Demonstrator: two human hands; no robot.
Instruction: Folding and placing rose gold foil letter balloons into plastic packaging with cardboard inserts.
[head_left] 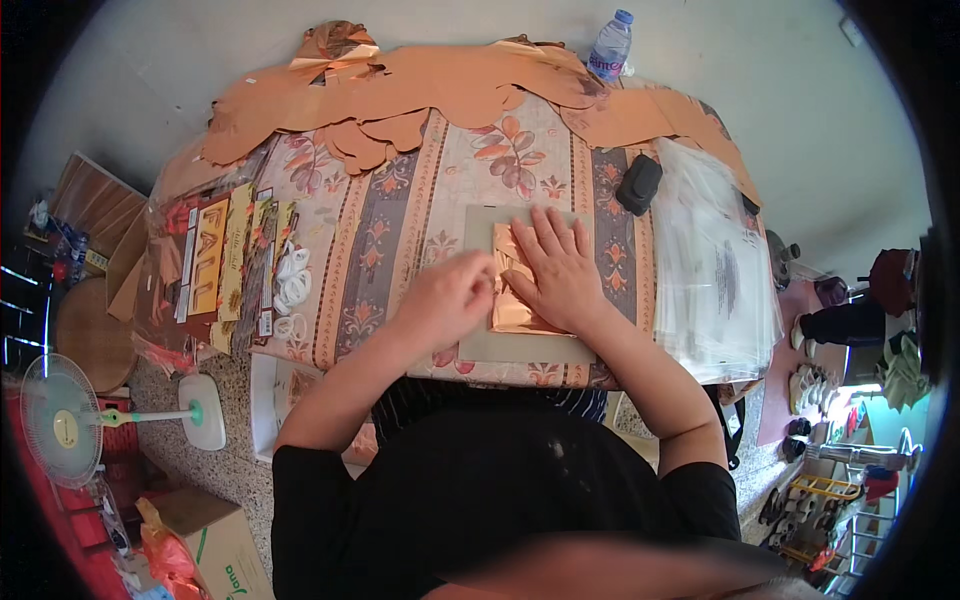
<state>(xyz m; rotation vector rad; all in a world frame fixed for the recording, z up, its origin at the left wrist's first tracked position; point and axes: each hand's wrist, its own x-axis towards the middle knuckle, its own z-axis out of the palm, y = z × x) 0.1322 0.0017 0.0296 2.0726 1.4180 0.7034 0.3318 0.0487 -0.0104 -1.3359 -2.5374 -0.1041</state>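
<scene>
A folded sheet of shiny copper-coloured foil (515, 318) lies on a flat grey board (478, 345) at the near edge of the table. My right hand (560, 272) rests flat on the foil, its fingers spread and pointing away from me. At the foil's left edge is my left hand (452, 297), closed, with its fingers curled and the tips against that edge. Whether a bit of foil is pinched in them is hidden.
Large copper foil pieces (450, 85) line the table's far side, with a water bottle (610, 48) behind. Clear plastic sleeves (712, 270) and a black case (639, 184) lie right. Packaged decorations (215, 260) and white ribbon coils (292, 278) lie left. A fan (65, 425) stands on the floor.
</scene>
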